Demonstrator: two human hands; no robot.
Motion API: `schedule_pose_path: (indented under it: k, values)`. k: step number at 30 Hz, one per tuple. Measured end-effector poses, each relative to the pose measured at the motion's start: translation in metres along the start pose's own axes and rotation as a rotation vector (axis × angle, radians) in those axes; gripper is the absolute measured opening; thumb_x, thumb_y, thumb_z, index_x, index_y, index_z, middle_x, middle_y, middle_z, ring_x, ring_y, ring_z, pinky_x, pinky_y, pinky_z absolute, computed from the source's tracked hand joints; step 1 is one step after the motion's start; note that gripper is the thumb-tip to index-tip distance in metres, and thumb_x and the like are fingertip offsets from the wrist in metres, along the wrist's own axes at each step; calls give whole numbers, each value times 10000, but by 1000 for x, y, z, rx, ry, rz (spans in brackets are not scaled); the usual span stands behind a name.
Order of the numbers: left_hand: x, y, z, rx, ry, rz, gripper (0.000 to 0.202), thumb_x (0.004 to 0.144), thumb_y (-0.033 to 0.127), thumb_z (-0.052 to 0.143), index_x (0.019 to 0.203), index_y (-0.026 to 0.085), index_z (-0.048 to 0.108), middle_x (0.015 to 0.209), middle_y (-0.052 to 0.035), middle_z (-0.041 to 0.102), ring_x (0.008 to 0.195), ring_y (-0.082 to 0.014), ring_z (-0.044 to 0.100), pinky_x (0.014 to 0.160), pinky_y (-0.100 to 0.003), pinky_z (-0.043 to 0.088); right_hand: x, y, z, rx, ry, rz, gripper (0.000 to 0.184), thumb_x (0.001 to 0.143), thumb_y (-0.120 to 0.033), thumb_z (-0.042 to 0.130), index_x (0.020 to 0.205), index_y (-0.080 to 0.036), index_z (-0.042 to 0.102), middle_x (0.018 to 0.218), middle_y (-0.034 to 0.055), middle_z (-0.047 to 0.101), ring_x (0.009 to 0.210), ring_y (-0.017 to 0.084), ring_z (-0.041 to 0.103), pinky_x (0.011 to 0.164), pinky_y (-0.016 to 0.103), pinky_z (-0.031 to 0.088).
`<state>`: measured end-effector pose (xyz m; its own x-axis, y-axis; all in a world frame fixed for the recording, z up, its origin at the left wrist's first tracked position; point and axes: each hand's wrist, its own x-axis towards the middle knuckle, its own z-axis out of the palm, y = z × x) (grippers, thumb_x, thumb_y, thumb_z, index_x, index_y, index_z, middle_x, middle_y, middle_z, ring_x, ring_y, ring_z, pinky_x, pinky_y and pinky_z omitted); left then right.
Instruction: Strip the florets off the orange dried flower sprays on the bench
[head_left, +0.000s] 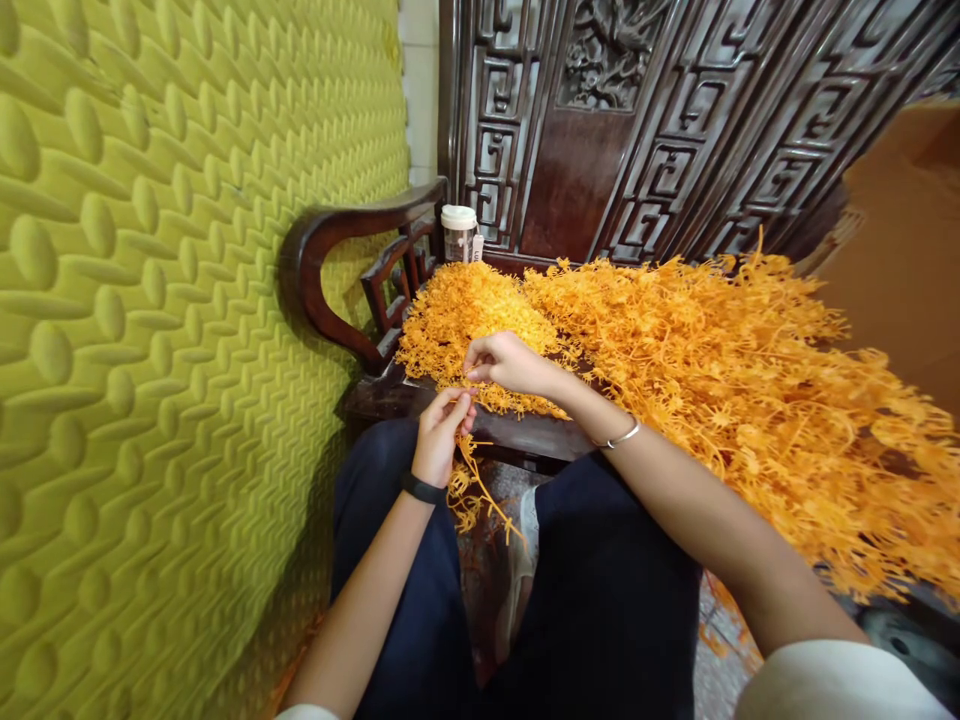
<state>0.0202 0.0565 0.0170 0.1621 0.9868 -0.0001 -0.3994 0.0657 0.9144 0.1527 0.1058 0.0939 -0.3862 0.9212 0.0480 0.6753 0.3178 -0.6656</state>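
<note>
My left hand (pixel 442 430) is closed in a pinch on an orange artificial flower sprig (pixel 480 485), whose stem and small blossoms hang down between my knees. Just above and to the right, my right hand (pixel 501 362) has its thumb and fingertips pressed together, close to the left fingertips. Whatever lies between the right fingertips is too small to make out. Behind both hands a heap of orange artificial flowers (pixel 476 300) lies on the dark wooden bench (pixel 405 400). A larger pile of orange sprays (pixel 697 370) spreads to the right, beyond my right forearm.
A lidded cup (pixel 458 235) stands behind the heap, by the bench's curved armrest (pixel 307 270). Yellow textured wall (pixel 150 330) runs along the left. At the back rises a carved wooden backrest (pixel 577 180); a brown cardboard box (pixel 900 230) is at the right.
</note>
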Motion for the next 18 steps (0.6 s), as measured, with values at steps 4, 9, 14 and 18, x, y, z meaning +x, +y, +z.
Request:
schedule_pose_path:
  k: [4,9,14,18]
  values:
    - [4,5,-2,-14,23,7,201,685,318,684,785,146,656,604,18,535,498,-42,429,449,-155,289,2,-3,8,26,127,41,72,702,-67,579,735,-101,633,655,19,606,601,88,521,601,217,391]
    - [9,10,-6,-52,40,33,178,673,291,692,775,147,669,619,12,545,513,-38,432,453,-150,288,4,-9,20,113,298,64,85,709,-84,558,743,-109,632,698,30,620,628,104,532,615,227,398]
    - [16,15,-8,-84,55,74,179,653,287,709,767,153,675,590,21,525,490,-33,401,430,-148,252,6,-15,29,167,440,81,101,725,-99,525,758,-119,618,703,31,614,645,117,535,641,240,407]
    - [23,18,-9,-101,59,99,176,642,284,717,762,163,672,565,29,505,480,-35,388,419,-148,235,11,-18,42,181,499,103,78,731,-114,518,735,-136,592,713,31,608,654,121,531,667,250,417]
